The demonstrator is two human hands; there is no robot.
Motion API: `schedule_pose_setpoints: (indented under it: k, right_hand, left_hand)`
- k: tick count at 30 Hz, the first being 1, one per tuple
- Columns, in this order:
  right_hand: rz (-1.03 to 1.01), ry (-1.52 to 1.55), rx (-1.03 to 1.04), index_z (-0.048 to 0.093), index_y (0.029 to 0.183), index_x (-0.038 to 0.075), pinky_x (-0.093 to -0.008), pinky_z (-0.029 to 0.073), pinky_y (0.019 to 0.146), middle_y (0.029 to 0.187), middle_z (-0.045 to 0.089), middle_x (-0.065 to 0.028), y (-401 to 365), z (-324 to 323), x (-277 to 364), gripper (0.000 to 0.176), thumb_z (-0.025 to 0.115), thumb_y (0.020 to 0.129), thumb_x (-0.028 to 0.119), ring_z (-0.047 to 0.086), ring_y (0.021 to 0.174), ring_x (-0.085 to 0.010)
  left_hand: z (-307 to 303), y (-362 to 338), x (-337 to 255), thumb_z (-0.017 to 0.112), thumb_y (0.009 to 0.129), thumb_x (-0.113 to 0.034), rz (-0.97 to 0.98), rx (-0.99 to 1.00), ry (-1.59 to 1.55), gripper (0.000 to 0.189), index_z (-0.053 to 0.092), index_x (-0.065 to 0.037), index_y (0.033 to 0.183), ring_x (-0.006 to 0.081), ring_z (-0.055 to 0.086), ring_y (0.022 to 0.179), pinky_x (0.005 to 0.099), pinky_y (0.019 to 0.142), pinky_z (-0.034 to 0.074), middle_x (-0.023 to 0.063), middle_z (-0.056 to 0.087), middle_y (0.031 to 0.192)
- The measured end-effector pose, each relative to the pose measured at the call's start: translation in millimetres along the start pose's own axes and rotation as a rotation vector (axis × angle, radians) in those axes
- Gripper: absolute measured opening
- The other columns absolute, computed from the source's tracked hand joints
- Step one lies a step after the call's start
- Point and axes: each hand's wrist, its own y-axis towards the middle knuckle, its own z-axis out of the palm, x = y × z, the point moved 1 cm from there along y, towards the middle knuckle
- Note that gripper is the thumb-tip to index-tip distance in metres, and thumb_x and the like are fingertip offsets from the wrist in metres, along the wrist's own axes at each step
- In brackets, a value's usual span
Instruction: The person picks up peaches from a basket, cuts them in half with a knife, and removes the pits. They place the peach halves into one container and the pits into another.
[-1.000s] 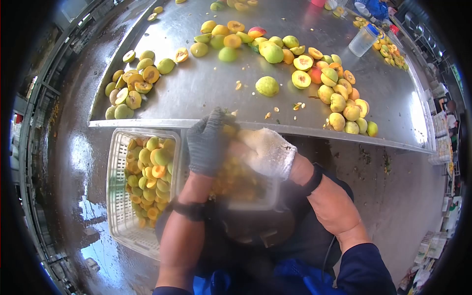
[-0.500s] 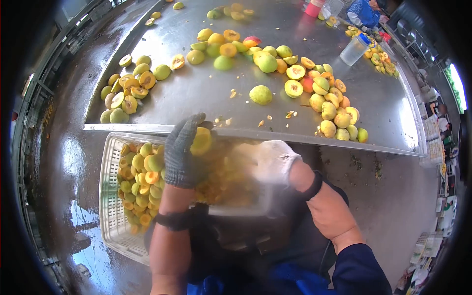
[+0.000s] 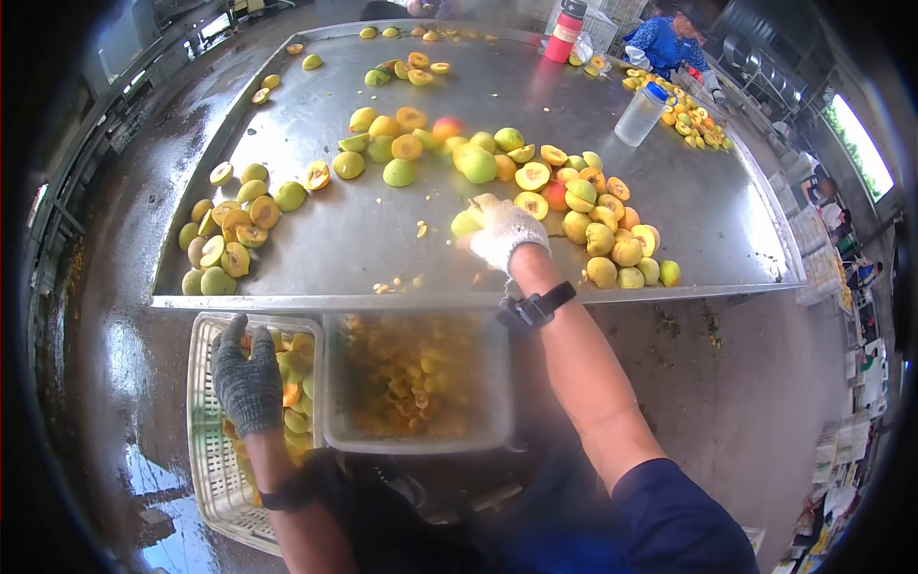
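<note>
Head view: lower left, the left hand (image 3: pixel 247 378) hovers over the fruit-filled slatted basket (image 3: pixel 203 430), fingers spread apart. Mid-frame, the right hand (image 3: pixel 509 232) has its fingers closed around a green fruit (image 3: pixel 467 223) above the bench (image 3: pixel 354 239). Farther, upper right, stands a blue-capped bottle (image 3: pixel 641 117).

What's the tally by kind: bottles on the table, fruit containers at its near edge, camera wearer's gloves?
Bottles: 2 (red bottle, clear bottle)
Fruit containers: 2 (slatted basket, tub)
Gloves: 2 (gray glove, white glove)
Total: 6
</note>
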Motion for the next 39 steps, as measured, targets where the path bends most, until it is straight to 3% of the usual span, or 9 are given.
schedule_pose_setpoints:
  k: [12, 16, 21, 23, 32, 33, 35, 38, 39]
  right_hand:
    - [-0.128, 0.125, -0.061, 0.061, 0.125, 0.009, -0.0413, 0.055, 0.089, 0.112, 0.07, -0.0128, -1, 15, -1, 0.049, 0.079, 0.086, 0.032, 0.068, 0.109, -0.0304]
    - [-0.187, 1.157, 0.512, 0.064, 0.107, 0.006, -0.0226, 0.041, 0.051, 0.077, 0.059, 0.004, -29, 14, 12, 0.03, 0.067, 0.099, 0.035, 0.052, 0.06, -0.0053]
    - [-0.17, 1.253, 0.693, 0.062, 0.093, 0.01, -0.0238, 0.038, 0.042, 0.064, 0.054, 0.0037, -79, 28, 30, 0.035, 0.062, 0.102, 0.044, 0.049, 0.046, -0.0081]
    - [-0.142, 1.297, 0.748, 0.06, 0.09, 0.01, -0.025, 0.04, 0.042, 0.064, 0.055, 0.0024, -79, 40, 29, 0.04, 0.063, 0.102, 0.049, 0.051, 0.045, -0.0089]
    - [-0.23, 0.962, 0.193, 0.07, 0.106, 0.004, -0.028, 0.053, 0.061, 0.081, 0.069, -0.0027, -105, 10, 34, 0.022, 0.07, 0.097, 0.024, 0.063, 0.066, -0.0092]
    - [-0.189, 0.989, 0.257, 0.07, 0.107, 0.004, -0.0291, 0.054, 0.064, 0.082, 0.069, -0.0027, -104, 5, 31, 0.023, 0.071, 0.096, 0.024, 0.064, 0.07, -0.0097]
    - [-0.098, 1.056, 0.393, 0.071, 0.108, 0.004, -0.0314, 0.055, 0.069, 0.085, 0.07, -0.0026, -105, -2, 24, 0.025, 0.072, 0.094, 0.024, 0.065, 0.076, -0.0109]
    - [-0.345, 0.555, 0.031, 0.07, 0.108, 0.008, -0.0469, 0.054, 0.087, 0.099, 0.073, -0.0198, -105, 0, 15, 0.034, 0.075, 0.087, 0.034, 0.069, 0.098, -0.0414]
    - [-0.348, 0.552, 0.028, 0.069, 0.108, 0.008, -0.0487, 0.053, 0.088, 0.101, 0.072, -0.0221, -107, -3, 12, 0.035, 0.075, 0.087, 0.036, 0.068, 0.1, -0.0453]
  left_hand:
    - [21, -21, -56, 0.068, 0.095, -0.009, 0.1, 0.249, -0.445, 0.026, 0.072, 0.004, 0.117, 0.0227, 0.067, 0.106, 0.0344, 0.099, 0.051, 0.0138, 0.073, 0.113]
    - [41, -32, -77, 0.066, 0.098, -0.012, -0.03, 0.443, -0.889, 0.033, 0.066, 0.001, 0.128, 0.0198, 0.066, 0.106, 0.0336, 0.096, 0.053, 0.0103, 0.071, 0.117]
    - [79, -45, -89, 0.057, 0.106, -0.026, 0.221, 0.516, -0.628, 0.04, 0.058, -0.001, 0.137, 0.02, 0.066, 0.109, 0.0357, 0.095, 0.055, 0.0114, 0.068, 0.123]
    - [77, -52, -98, 0.052, 0.109, -0.034, 0.438, 0.469, -0.347, 0.044, 0.057, 0.0, 0.138, 0.0211, 0.066, 0.112, 0.0369, 0.097, 0.055, 0.0123, 0.068, 0.123]
    - [106, -56, -126, 0.052, 0.107, -0.041, -0.085, 0.53, -1.027, 0.046, 0.06, -0.001, 0.129, 0.0208, 0.066, 0.103, 0.0353, 0.091, 0.055, 0.0113, 0.069, 0.113]
    - [108, -59, -131, 0.052, 0.107, -0.041, -0.494, 0.639, -1.684, 0.046, 0.06, -0.001, 0.128, 0.0203, 0.065, 0.1, 0.0341, 0.089, 0.054, 0.0107, 0.068, 0.111]
    - [118, -55, -116, 0.065, 0.097, -0.027, -0.368, 0.629, -1.348, 0.042, 0.064, -0.002, 0.13, 0.0223, 0.068, 0.092, 0.0354, 0.084, 0.056, 0.0098, 0.072, 0.104]
    - [123, -56, -119, 0.074, 0.09, -0.019, 0.181, 0.531, -0.699, 0.044, 0.066, -0.003, 0.131, 0.0214, 0.069, 0.086, 0.0352, 0.08, 0.057, 0.0076, 0.073, 0.1]
    - [121, -57, -129, 0.076, 0.088, -0.017, -0.139, 0.771, -1.157, 0.043, 0.066, -0.005, 0.127, 0.0231, 0.07, 0.087, 0.0355, 0.08, 0.057, 0.0088, 0.073, 0.099]
